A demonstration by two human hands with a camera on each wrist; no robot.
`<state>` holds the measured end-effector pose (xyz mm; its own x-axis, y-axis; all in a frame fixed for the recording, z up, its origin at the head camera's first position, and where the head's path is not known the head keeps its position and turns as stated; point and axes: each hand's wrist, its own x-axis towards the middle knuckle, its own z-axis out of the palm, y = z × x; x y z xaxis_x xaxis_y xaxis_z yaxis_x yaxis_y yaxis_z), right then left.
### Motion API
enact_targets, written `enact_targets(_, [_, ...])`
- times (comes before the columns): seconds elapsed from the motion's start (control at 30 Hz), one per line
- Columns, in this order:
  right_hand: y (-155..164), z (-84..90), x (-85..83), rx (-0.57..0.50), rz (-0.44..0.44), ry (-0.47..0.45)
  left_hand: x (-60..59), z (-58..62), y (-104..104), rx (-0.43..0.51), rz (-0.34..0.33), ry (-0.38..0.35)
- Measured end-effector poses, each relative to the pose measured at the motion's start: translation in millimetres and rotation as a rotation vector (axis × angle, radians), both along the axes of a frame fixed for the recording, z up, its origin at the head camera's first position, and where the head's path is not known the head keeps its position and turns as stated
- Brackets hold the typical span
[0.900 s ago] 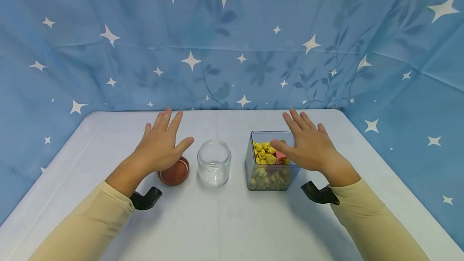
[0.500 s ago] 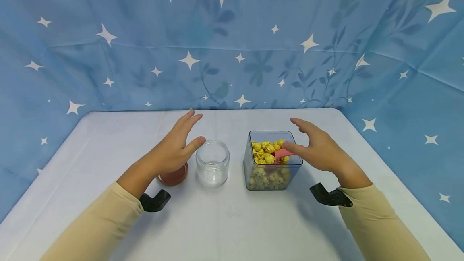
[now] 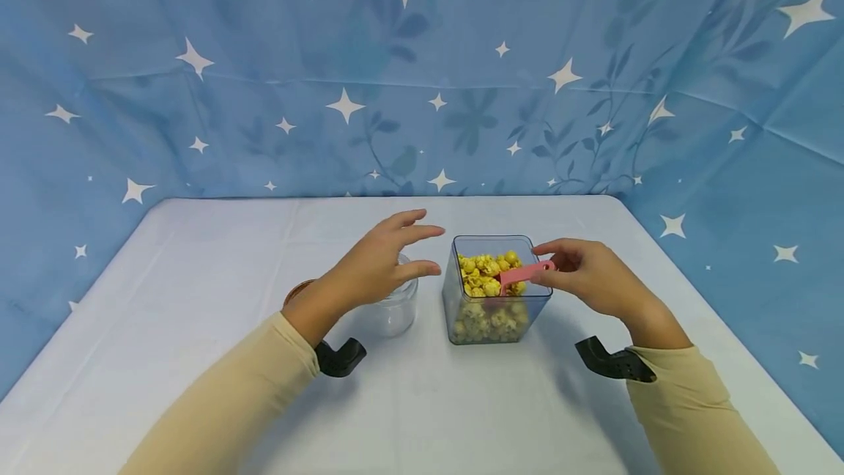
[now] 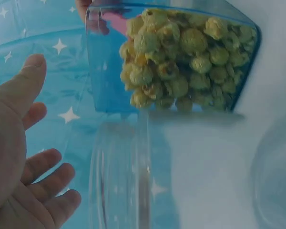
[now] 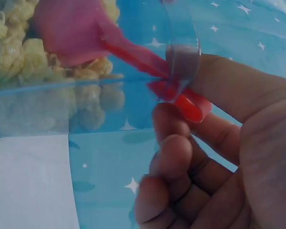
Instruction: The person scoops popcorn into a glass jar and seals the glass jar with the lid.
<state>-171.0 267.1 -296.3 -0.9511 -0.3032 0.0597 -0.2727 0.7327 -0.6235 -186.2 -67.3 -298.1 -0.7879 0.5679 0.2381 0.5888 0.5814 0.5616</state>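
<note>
My right hand [image 3: 596, 277] is at the right rim of a clear square box [image 3: 537, 305]. Its thumb and fingers are curled round the handle end of a pink scoop [image 3: 524, 272]; how firmly they grip is unclear. In the right wrist view the scoop's bowl [image 5: 71, 31] lies among the popcorn [image 5: 12, 57]. My left hand [image 3: 376, 262], fingers spread and holding nothing, hovers over a clear glass jar [image 3: 395, 316] and partly hides it. The left wrist view shows the open palm [image 4: 9, 157] beside the box of popcorn [image 4: 186, 57].
A reddish-brown round lid [image 3: 298, 289] lies left of the jar, mostly behind my left wrist. Everything stands on a table with a white cloth [image 3: 422, 402]. A blue star-patterned curtain [image 3: 422, 138] hangs behind the table and along its sides.
My left hand has moved right, from above the lid to over the jar. My right hand has lowered at the box's right rim, and its fingers have curled round the scoop's handle.
</note>
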Motion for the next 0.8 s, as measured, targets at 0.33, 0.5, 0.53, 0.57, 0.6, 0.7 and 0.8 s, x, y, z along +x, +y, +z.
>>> enact_targets(0.33, [-4.3,-2.4,1.8,0.001,-0.021,0.068,-3.9,-2.4,38.3,-0.305,0.047,-0.030])
enact_targets(0.5, [-7.1,0.3,4.2,0.002,-0.037,0.080,-2.0,-3.2,40.5,-0.338,0.098,-0.031])
enact_targets(0.53, [-7.7,1.4,5.1,-0.004,-0.044,0.080,-1.8,-3.3,40.5,-0.335,0.098,-0.035])
enact_targets(0.57, [-8.4,2.6,6.0,-0.008,-0.052,0.081,-1.5,-3.1,40.7,-0.333,0.095,-0.039])
enact_targets(0.6, [-9.7,4.1,6.9,-0.012,-0.056,0.080,-1.5,-2.8,41.2,-0.331,0.092,-0.041])
enact_targets(0.7, [-15.1,7.6,9.0,-0.029,-0.058,0.077,-2.0,-2.1,43.2,-0.336,0.088,-0.045])
enact_targets(0.8, [-20.4,8.1,9.2,-0.038,-0.062,0.057,-2.3,-2.2,45.0,-0.346,0.090,-0.047])
